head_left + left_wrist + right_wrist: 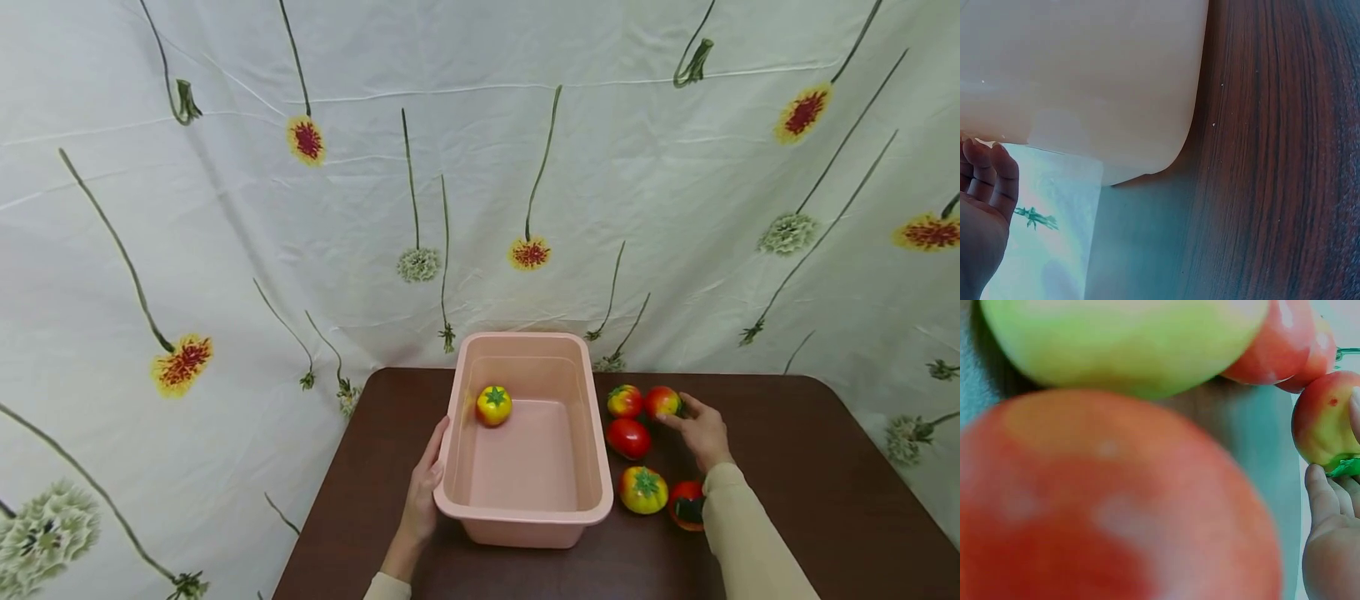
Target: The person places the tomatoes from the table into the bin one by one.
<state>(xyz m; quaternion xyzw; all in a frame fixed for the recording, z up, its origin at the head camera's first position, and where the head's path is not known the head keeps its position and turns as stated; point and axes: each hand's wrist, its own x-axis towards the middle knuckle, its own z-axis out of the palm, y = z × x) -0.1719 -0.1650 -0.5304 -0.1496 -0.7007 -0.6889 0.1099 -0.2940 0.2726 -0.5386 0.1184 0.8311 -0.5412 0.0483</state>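
Observation:
My right hand (701, 429) pinches a red-and-yellow toy tomato (662, 402) at the far end of a group of similar ones. In the right wrist view the thumb and fingertips meet this tomato (1322, 422) beside its green leaf cap. My left hand (422, 492) holds the left side of a pink plastic basin (525, 515), its bent fingers (1004, 172) up at the rim in the left wrist view. Inside the basin, near its left wall, sits a yellow tomato (493, 406) with a green cap.
Right of the basin lie a red-yellow tomato (625, 402), a red tomato (628, 438), a yellow-green one (642, 490) and a red one (686, 505) partly behind the right sleeve. All stand on a dark brown table (810, 467). A white flowered cloth (480, 183) hangs behind.

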